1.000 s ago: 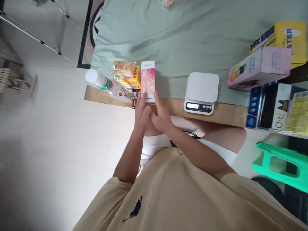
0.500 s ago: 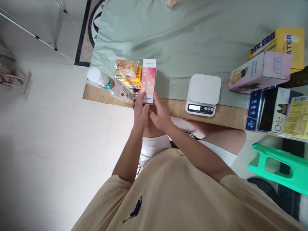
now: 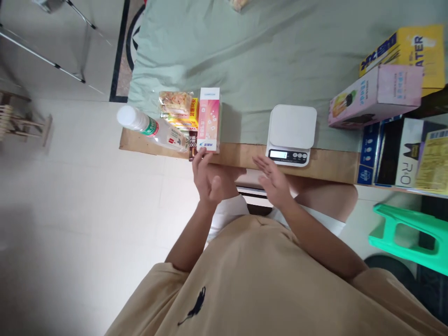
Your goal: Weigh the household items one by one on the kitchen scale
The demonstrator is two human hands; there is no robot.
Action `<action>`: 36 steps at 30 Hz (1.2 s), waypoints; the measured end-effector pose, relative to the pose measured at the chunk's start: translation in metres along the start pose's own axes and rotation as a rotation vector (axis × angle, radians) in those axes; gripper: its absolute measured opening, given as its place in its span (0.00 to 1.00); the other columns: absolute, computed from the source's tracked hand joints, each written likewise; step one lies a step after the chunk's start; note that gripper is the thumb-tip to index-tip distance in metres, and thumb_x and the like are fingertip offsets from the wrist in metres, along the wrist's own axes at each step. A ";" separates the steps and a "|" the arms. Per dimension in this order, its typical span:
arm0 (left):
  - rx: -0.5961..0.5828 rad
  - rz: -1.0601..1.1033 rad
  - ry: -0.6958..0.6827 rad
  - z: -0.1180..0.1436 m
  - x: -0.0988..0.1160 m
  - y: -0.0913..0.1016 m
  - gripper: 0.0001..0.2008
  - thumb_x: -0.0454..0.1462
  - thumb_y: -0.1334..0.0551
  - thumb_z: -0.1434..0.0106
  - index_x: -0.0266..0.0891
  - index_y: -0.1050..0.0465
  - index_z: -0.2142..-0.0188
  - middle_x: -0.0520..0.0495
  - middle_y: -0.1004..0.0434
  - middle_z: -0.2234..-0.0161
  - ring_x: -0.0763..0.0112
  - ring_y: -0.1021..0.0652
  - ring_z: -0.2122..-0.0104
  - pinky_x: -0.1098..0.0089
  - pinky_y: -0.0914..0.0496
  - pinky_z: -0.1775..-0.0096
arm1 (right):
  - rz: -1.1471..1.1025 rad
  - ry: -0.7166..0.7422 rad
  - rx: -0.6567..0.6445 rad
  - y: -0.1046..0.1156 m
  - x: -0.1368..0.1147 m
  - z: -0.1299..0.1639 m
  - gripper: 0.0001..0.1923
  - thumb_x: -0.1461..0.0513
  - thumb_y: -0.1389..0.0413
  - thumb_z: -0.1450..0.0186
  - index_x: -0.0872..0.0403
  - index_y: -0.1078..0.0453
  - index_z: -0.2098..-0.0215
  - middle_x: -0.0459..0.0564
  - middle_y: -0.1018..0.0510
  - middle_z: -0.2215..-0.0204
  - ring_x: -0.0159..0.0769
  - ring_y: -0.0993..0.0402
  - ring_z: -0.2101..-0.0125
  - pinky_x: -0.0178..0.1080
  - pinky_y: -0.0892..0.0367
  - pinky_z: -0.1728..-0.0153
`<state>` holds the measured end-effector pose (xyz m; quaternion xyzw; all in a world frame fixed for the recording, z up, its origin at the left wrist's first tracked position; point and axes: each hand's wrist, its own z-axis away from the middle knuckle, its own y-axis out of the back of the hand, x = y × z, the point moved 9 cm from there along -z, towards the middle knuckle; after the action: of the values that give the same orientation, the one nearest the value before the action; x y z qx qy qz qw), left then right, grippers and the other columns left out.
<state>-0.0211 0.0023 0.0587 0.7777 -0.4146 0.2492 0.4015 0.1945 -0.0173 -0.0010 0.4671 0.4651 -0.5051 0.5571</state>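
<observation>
Closest to the camera, both hands hovered at the near edge of the wooden board, empty and apart. The left hand was spread, fingers loose, its fingertips right at the near end of the tall pink-and-white carton; whether they actually touched it I could not tell. The right hand was flat, palm down, gripping nothing, just below the white digital kitchen scale.

Risk, as I judged it: the carton sat with its near end at the board's lip, so a careless nudge from those left fingertips could tip it off the edge or shove it into the clutter beside it. The clear plastic bottle with white cap lay on its side at the corner and looked ready to roll if bumped.

That carton lay flat, long side running away from the person, pink with small white flowers, a white band at each end and a blue logo on the near one. Pressed against its left side were the stacked yellow snack packets. Farther back stretched the pale green cloth.
</observation>
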 end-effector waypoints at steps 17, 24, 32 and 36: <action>-0.523 0.330 -0.122 0.016 0.119 -0.188 0.23 0.51 0.50 0.27 0.44 0.32 0.41 0.36 0.27 0.39 0.50 0.28 0.34 0.45 0.33 0.34 | 0.169 -0.140 0.799 0.239 0.002 0.133 0.16 0.47 0.41 0.32 0.51 0.24 0.57 0.43 0.22 0.81 0.40 0.16 0.73 0.43 0.20 0.65; -0.881 0.496 -0.021 0.064 0.178 -0.283 0.30 0.56 0.52 0.27 0.38 0.34 0.38 0.30 0.31 0.36 0.51 0.29 0.33 0.48 0.35 0.32 | 0.293 -0.049 0.948 0.284 0.005 0.162 0.15 0.60 0.41 0.38 0.49 0.28 0.52 0.54 0.20 0.49 0.41 0.19 0.49 0.51 0.23 0.47; -1.018 0.576 0.079 0.100 0.212 -0.369 0.40 0.60 0.52 0.29 0.41 0.51 0.27 0.36 0.47 0.25 0.51 0.46 0.23 0.45 0.41 0.26 | 0.310 0.040 0.826 0.275 0.004 0.144 0.16 0.54 0.44 0.31 0.48 0.33 0.46 0.56 0.45 0.26 0.45 0.48 0.24 0.60 0.49 0.25; -1.009 0.588 0.118 0.106 0.209 -0.378 0.42 0.59 0.50 0.29 0.43 0.59 0.24 0.41 0.51 0.23 0.51 0.51 0.22 0.44 0.45 0.24 | 0.315 0.098 0.858 0.276 0.000 0.141 0.16 0.54 0.46 0.30 0.48 0.33 0.45 0.58 0.36 0.31 0.46 0.43 0.27 0.61 0.50 0.25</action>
<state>0.4150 -0.0524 -0.0069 0.3277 -0.6571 0.1651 0.6585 0.4765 -0.1427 0.0313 0.7438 0.1630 -0.5385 0.3609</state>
